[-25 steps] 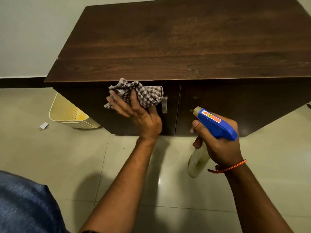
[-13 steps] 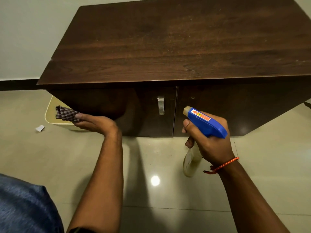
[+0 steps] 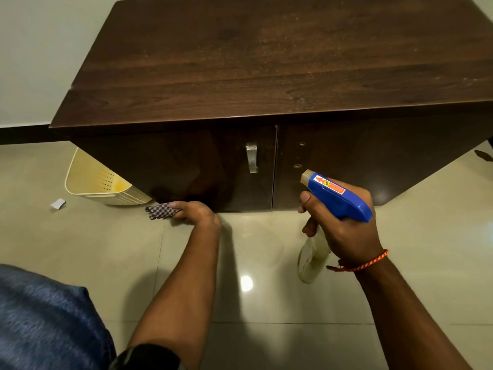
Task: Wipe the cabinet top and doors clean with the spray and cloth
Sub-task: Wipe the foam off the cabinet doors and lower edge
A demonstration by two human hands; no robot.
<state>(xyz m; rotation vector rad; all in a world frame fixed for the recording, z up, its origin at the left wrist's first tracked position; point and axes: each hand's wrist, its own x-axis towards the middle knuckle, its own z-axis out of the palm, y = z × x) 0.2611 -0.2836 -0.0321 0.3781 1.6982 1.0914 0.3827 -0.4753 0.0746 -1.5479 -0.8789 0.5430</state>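
A dark wooden cabinet (image 3: 280, 62) with two doors fills the upper view; its top looks dusty. The left door (image 3: 173, 166) carries a metal handle (image 3: 251, 158). My left hand (image 3: 197, 213) grips a checked cloth (image 3: 160, 210) and presses it against the bottom edge of the left door, near the floor. My right hand (image 3: 344, 231) holds a spray bottle (image 3: 336, 197) with a blue trigger head, its nozzle aimed at the right door (image 3: 373, 161). The clear bottle body hangs below my fist.
A cream plastic basket (image 3: 98, 180) stands on the floor at the cabinet's left side. A small scrap of paper (image 3: 58, 203) lies on the glossy tiled floor beside it. My blue-clad knee (image 3: 45, 321) shows at the lower left.
My left hand swept the cloth from the top of the left door near the handle, across to its left side, then down to the bottom edge. The spray bottle stayed about where it was.
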